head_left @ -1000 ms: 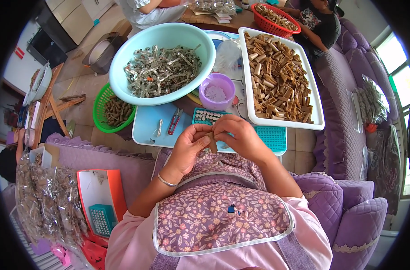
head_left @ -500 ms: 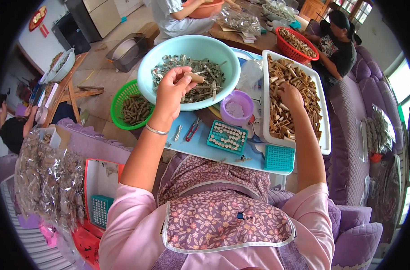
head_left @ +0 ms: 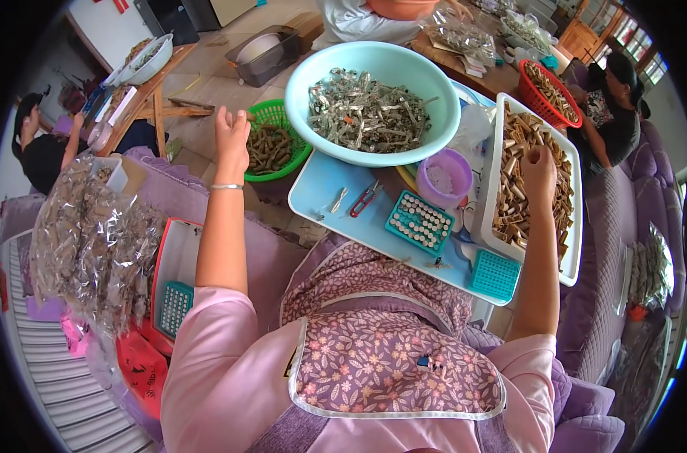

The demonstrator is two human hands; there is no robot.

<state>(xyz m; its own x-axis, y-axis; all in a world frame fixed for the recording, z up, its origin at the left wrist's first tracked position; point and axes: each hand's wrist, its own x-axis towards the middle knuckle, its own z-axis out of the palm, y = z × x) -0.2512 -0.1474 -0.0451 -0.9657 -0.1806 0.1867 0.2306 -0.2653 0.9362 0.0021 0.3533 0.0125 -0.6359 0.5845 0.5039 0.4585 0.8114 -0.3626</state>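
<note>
Raised to the left of the green basket [head_left: 304, 155] is my left hand [head_left: 232, 143], its fingers pointing up. A small brown end at its fingertips looks like a brown paper tube [head_left: 250, 115]. My right hand [head_left: 540, 175] is closed above the white tray [head_left: 575, 249], which is heaped with short brown paper tubes [head_left: 521, 211]; what its fingers hold is hidden. Brown tubes [head_left: 268, 151] also lie in the green basket. Between my hands stands a light-blue basin [head_left: 302, 113] full of small clear-wrapped pieces [head_left: 366, 113].
On the blue table [head_left: 313, 181] are red-handled snips [head_left: 364, 200], a teal rack of white-topped pieces [head_left: 420, 223], another teal rack [head_left: 496, 274] and a purple bowl [head_left: 464, 192]. A red basket [head_left: 543, 94] stands at back right. Other people sit around the room.
My left hand has moved left from over the basin to beside the green basket. My right hand has come up from among the tubes. The view has shifted.
</note>
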